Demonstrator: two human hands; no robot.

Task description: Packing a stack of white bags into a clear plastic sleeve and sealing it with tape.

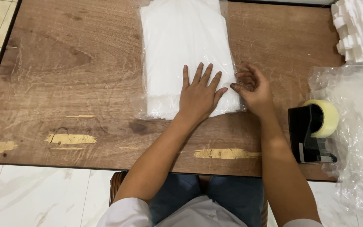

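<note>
A clear plastic bag filled with flat white sheets (177, 46) lies on a worn wooden table (64, 84). My left hand (199, 94) rests flat on the near end of the bag, fingers spread, pressing it down. My right hand (253, 90) is at the bag's right edge, fingers curled and pinching the clear plastic there.
A black tape dispenser with a roll of clear tape (314, 130) stands at the right. A heap of clear plastic bags (353, 126) lies beside it. A stack of white pieces (360, 29) fills the far right corner. Pale tiled floor (34, 197) shows below the table's near edge.
</note>
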